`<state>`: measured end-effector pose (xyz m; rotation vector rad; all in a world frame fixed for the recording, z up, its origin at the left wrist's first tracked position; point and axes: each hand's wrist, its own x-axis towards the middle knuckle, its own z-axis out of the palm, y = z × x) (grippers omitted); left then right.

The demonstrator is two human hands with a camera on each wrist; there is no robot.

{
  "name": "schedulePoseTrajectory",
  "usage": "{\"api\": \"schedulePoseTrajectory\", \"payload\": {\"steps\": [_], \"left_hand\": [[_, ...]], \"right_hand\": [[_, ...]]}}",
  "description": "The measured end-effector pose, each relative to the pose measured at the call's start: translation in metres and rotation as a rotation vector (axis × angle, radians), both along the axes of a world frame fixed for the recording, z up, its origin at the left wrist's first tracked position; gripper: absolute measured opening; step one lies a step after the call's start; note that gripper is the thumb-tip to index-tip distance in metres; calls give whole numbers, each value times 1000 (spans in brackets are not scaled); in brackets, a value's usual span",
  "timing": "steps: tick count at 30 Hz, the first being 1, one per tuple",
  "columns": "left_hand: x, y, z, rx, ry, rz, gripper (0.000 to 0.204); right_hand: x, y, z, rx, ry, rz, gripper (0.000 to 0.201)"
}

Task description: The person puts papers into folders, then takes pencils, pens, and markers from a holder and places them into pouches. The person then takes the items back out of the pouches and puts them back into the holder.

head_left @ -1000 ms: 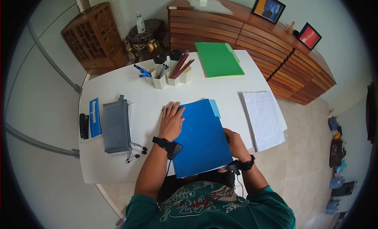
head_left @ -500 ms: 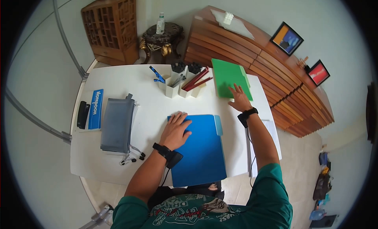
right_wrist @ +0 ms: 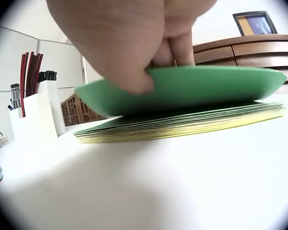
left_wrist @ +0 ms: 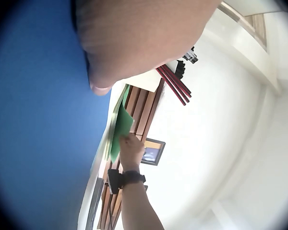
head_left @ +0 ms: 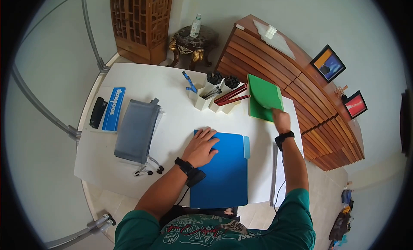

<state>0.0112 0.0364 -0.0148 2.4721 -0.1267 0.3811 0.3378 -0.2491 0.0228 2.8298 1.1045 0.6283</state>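
Note:
My left hand (head_left: 200,148) rests with fairly straight fingers on the upper left part of a blue file folder (head_left: 224,177), which lies near the front of the table and has a light blue tab (head_left: 246,147). At the back right, my right hand (head_left: 282,120) pinches the near edge of a green file folder (head_left: 261,90). That edge bends upward, thumb underneath in the right wrist view. Below it lies a stack of green and yellow folders (right_wrist: 182,128), seen edge-on.
A white holder (head_left: 202,103) with red pencils, pens and blue scissors stands left of the green folders. Left on the table (head_left: 172,112) lie a grey zip pouch (head_left: 137,130), a blue notepook pack (head_left: 114,109) and a black stapler (head_left: 98,112). White paper (head_left: 279,172) lies under my right forearm.
My right hand has left the blue folder's right side, reached out to the green folders and lifted the top one's near edge. The left hand stays on the blue folder.

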Motion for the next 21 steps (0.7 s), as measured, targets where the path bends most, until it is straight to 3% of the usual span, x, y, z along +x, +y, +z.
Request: {"api": "schedulePoseTrajectory", "payload": {"steps": [2,3,5,7,8,9,11,13,15,16,20,21], "left_hand": [[0,0,-2,-10,1,4,37],[0,0,-2,-22,-8,6,36],[0,1,-3,-34,-15,8,34],[0,2,-5,-126,-78,45,29],[1,2,-7,-129,-75,47,29],[1,2,-9,-296,-104,79,27],[5,2,-10,-542,-153,166,22],[11,7,-21,-624,-197,190,22],[12,9,-23,-718,-238,221,23],[11,8,-24,-710,-211,196,23],[10,9,-21,-462,-245,158,35],[8,7,-20,-280,-214,150,40]], "right_hand": [[-21,-7,29,337,-208,53,23],[-48,-6,58,430,-289,114,26],[-103,-13,93,546,-363,55,30],[-167,-27,109,489,-493,15,31],[-202,-31,111,488,-553,100,34],[-240,-36,107,473,-551,110,36],[-314,-35,87,470,-516,86,28],[-366,-37,48,639,-181,196,20],[-398,-17,43,450,-60,366,38],[-407,-13,31,399,76,357,48],[-417,10,-4,387,337,431,36],[-421,14,-8,404,330,418,36]]}}
